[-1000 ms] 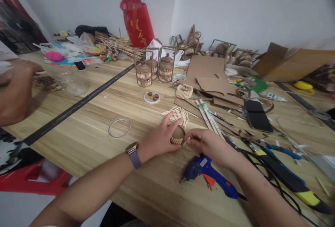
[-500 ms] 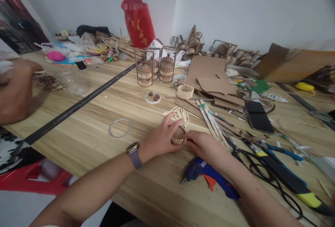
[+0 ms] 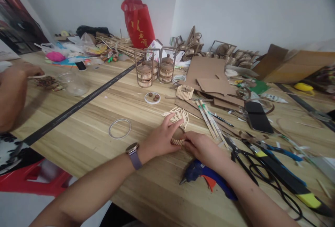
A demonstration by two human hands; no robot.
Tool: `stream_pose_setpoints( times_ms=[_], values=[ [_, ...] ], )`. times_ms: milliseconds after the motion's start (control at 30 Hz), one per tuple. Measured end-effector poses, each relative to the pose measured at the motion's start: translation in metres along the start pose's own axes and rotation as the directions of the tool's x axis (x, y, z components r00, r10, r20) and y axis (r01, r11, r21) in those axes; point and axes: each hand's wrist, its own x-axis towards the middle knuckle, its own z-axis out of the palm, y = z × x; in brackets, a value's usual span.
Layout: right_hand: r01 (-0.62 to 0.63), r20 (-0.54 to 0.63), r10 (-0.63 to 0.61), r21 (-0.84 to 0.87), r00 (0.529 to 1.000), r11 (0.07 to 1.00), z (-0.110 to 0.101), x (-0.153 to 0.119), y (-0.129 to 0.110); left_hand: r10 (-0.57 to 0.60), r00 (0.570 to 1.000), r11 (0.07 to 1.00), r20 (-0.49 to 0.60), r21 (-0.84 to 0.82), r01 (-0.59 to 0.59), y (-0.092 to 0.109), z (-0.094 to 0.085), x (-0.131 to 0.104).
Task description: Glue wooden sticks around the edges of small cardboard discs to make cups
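A small round brown piece [image 3: 178, 137] edged with short wooden sticks lies between my hands. My left hand [image 3: 163, 137] is curved round its left side, fingers and thumb gripping it. Fingertips of my right hand [image 3: 197, 145] are pinched together at its right edge; whether they hold a stick is hidden. Just beyond is a pile of short sticks [image 3: 179, 116]. A blue glue gun [image 3: 206, 176] with an orange trigger lies under my right forearm. Farther back stands a finished stick ring [image 3: 184, 92].
Brown balls sit in a white ring [image 3: 152, 97]; another ring [image 3: 119, 128] lies left. Lidded stick baskets [image 3: 154, 71] stand behind. Scissors [image 3: 251, 164], pliers [image 3: 282, 150], a phone [image 3: 259, 117] and cardboard [image 3: 209, 73] lie right. Another person's hand [image 3: 26, 71] is at far left.
The other person's hand and arm at the left have shifted slightly. My right forearm has moved a little over the glue gun; my hands stay at the round piece.
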Motion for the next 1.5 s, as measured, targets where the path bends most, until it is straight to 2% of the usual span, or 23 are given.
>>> stream_pose_setpoints(
  times_ms=[433,600,767,967,1167,1500],
  values=[
    [0.001,-0.004,-0.001,0.005,1.0,1.0,-0.002,0.0,-0.003,0.004,1.0,1.0,0.027,-0.006,-0.004,0.0,-0.002,0.0],
    [0.033,0.054,-0.031,-0.032,0.998,0.999,-0.011,-0.002,0.0,0.092,0.993,0.994,0.079,-0.069,-0.086,-0.002,-0.005,0.0],
    [0.121,0.079,-0.115,-0.07,0.99,0.99,-0.013,-0.002,0.011,0.139,0.984,0.988,0.115,-0.086,-0.13,-0.011,-0.007,0.002],
    [0.121,0.079,-0.113,-0.099,0.99,0.988,-0.008,0.002,0.013,0.086,0.995,0.994,0.043,-0.076,-0.082,-0.021,-0.006,0.006],
    [0.09,0.077,-0.081,-0.12,0.994,0.989,-0.007,0.001,0.013,0.094,0.993,0.993,0.077,-0.074,-0.088,-0.013,-0.003,0.003],
    [0.11,0.066,-0.102,-0.123,0.993,0.986,-0.003,0.002,0.016,0.087,0.996,0.995,0.012,-0.059,-0.086,-0.009,0.004,0.004]
  ],
)
